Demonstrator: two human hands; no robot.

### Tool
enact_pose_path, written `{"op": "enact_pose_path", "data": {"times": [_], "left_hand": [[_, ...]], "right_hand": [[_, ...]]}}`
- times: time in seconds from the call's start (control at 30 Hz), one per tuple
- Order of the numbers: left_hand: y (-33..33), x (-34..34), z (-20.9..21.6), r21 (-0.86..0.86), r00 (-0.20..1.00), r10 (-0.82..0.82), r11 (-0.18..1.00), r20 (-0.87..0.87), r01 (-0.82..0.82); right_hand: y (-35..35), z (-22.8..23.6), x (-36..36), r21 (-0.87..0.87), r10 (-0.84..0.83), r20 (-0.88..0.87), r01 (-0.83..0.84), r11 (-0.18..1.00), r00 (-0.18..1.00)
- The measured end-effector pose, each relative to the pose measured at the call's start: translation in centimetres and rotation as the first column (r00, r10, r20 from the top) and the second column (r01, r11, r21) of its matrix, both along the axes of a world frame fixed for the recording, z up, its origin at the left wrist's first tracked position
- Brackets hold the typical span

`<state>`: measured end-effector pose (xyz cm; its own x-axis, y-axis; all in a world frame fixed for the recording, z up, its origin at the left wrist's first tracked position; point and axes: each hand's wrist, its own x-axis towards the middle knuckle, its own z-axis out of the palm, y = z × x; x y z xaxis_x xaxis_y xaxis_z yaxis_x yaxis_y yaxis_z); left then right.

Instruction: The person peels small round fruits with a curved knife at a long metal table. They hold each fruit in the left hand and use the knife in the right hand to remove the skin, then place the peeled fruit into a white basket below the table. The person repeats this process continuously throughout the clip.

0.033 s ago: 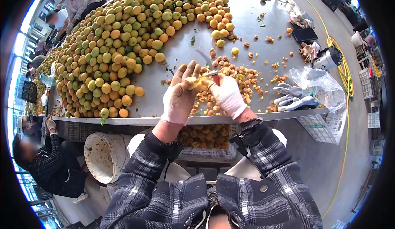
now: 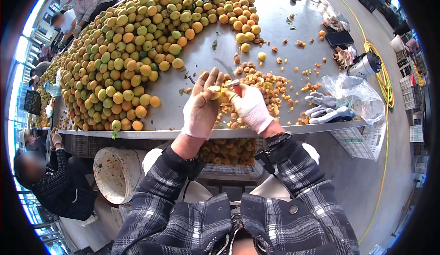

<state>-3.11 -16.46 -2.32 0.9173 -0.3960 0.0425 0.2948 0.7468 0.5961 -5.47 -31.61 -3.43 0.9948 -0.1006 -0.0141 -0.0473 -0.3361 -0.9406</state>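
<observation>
My left hand (image 2: 200, 108), in a pale, stained work glove, holds a yellow apricot (image 2: 214, 93) between thumb and fingers, its other fingers stretched upward. My right hand (image 2: 252, 106), gloved too, grips a small knife (image 2: 233, 84) with a red handle close to the fruit. Its fingertips meet the fruit's right side, and the blade's exact contact is hard to make out. Behind and beneath the hands lies a heap of brown pits and fruit scraps (image 2: 270, 87) on the metal table (image 2: 197, 67). A large pile of whole apricots (image 2: 119, 71) covers the table's left side.
Grey gloves (image 2: 327, 108), a clear plastic bag (image 2: 357, 97), a tumbler (image 2: 365, 65) and a phone (image 2: 339, 38) lie at the right. Below the table edge stand a crate of fruit halves (image 2: 228, 168) and a white bucket (image 2: 114, 175). A co-worker (image 2: 55, 181) sits at the left.
My right hand and the knife have shifted very slightly left, toward the apricot. My left hand keeps hold of the fruit in nearly the same place.
</observation>
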Motion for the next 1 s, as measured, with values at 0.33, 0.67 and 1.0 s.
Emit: {"op": "enact_pose_path", "data": {"times": [0.33,0.67,1.0], "left_hand": [[-1.0,-0.9,-1.9,0.112,0.958,0.036,0.994,-0.284,-0.004],[-3.4,-3.4,-2.1,0.647,0.987,0.047,0.76,-0.157,0.067],[-5.1,-4.5,-0.8,0.684,0.995,-0.006,0.726,-0.096,0.071]], "right_hand": [[0.0,1.5,-0.5,0.076,-0.073,0.03,0.071,0.995,0.997],[0.1,2.7,0.4,0.802,-0.348,0.079,0.148,0.579,0.934],[-0.4,2.1,1.7,0.706,-0.532,0.218,0.245,0.665,0.818]]}}
